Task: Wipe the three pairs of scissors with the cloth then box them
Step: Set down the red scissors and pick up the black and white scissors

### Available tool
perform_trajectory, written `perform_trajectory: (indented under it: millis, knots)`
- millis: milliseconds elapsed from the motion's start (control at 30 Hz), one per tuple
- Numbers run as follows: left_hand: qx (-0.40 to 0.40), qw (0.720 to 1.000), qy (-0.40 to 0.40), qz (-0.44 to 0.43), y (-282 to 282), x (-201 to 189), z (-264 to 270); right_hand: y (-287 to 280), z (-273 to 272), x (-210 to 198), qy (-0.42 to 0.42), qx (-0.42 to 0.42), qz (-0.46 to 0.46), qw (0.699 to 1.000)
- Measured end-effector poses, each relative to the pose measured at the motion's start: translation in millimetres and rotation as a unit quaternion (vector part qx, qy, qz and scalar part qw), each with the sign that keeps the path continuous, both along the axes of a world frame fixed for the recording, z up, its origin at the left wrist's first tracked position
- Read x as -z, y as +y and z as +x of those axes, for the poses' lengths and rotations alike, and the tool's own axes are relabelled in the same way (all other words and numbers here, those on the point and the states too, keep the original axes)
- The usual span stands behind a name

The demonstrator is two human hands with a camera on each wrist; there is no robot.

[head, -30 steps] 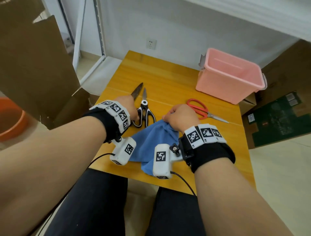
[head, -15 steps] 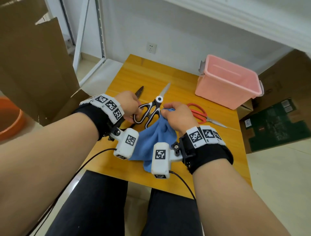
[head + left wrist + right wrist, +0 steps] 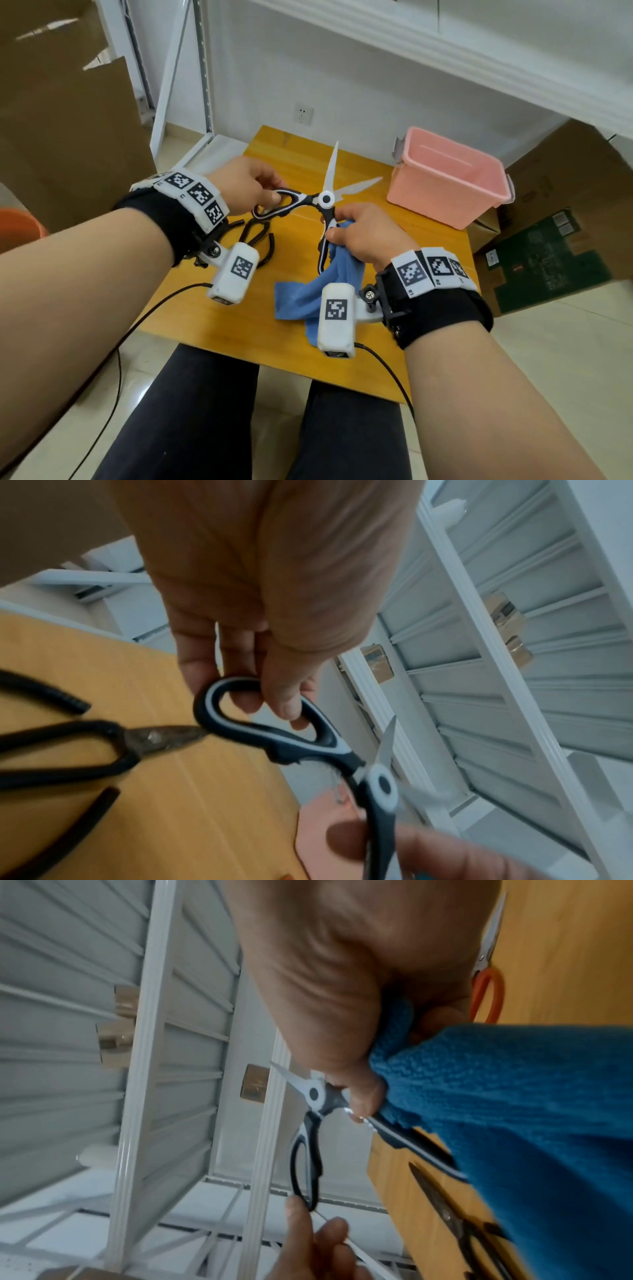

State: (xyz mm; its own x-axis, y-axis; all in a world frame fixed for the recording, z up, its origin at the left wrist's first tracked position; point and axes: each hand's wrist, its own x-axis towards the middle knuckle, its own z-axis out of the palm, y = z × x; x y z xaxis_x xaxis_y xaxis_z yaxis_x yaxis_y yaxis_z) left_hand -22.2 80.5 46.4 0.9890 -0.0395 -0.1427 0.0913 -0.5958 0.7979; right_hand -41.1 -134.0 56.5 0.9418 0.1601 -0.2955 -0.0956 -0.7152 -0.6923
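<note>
Wooden worktop (image 3: 346,356) lay under it all, the pink box (image 3: 442,192) at its far right corner. Above it I held the black-and-white scissors (image 3: 325,200) spread open — left hand (image 3: 246,186) curled through one loop, right hand (image 3: 363,233) pinching the other handle together with the blue cloth (image 3: 301,298). Better, I judged, to wipe from pivot to tip, fingers (image 3: 274,699) behind the edge.

- Head view looks down and forward over the wooden yellow counter (image 3: 212,329) from its near edge.
- Both wrist views sit close behind the fingers, sharing the black-and-white-handled steel scissors (image 3: 308,739) (image 3: 310,1139).
</note>
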Motion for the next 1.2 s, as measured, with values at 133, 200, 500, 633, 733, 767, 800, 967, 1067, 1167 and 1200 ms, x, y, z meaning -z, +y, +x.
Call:
perform_trajectory:
  millis: [133, 200, 500, 633, 733, 767, 800, 967, 1067, 1167, 1200]
  knots:
    - [-0.099, 0.991, -0.093, 0.019, -0.7, -8.7, 0.2, -3.0, -6.8, 0.0, 0.013, 0.027, 0.05, 0.998]
    - [-0.157, 0.983, -0.082, 0.048, -5.1, -11.8, -2.7, -5.8, -9.3, -3.6, 0.011, 0.059, 0.118, 0.991]
    - [-0.022, 0.964, 0.126, -0.231, -45.9, -11.2, -23.6, -13.6, -18.7, -19.7, -0.008, 0.084, 0.201, 0.976]
    - [0.021, 0.906, 0.139, -0.398, -62.0, -9.4, -28.9, -9.0, -25.8, -15.2, -0.013, 0.078, 0.174, 0.982]
    - [-0.004, 0.882, 0.127, -0.453, -70.8, -8.5, -34.0, -8.6, -30.2, -7.2, -0.01, 0.061, 0.161, 0.985]
    - [-0.012, 0.881, 0.119, -0.457, -71.6, -7.1, -34.7, -9.8, -31.2, -5.7, -0.006, 0.059, 0.163, 0.985]
    - [-0.022, 0.884, 0.111, -0.453, -71.5, -6.0, -35.0, -12.3, -32.2, -4.9, 0.001, 0.062, 0.167, 0.984]
    - [-0.069, 0.879, 0.085, -0.465, -58.8, -5.8, -34.3, -32.9, -27.0, 1.4, 0.025, 0.141, 0.111, 0.983]
    - [-0.074, 0.874, 0.075, -0.474, -50.0, -7.2, -35.3, -45.9, -21.4, 2.7, -0.094, 0.254, 0.133, 0.953]
    - [-0.073, 0.882, 0.067, -0.461, -47.2, -9.8, -39.3, -49.8, -20.3, -11.9, -0.187, 0.308, 0.196, 0.912]
    - [-0.071, 0.885, 0.065, -0.455, -47.1, -11.4, -41.3, -48.4, -21.4, -19.5, -0.201, 0.299, 0.21, 0.909]
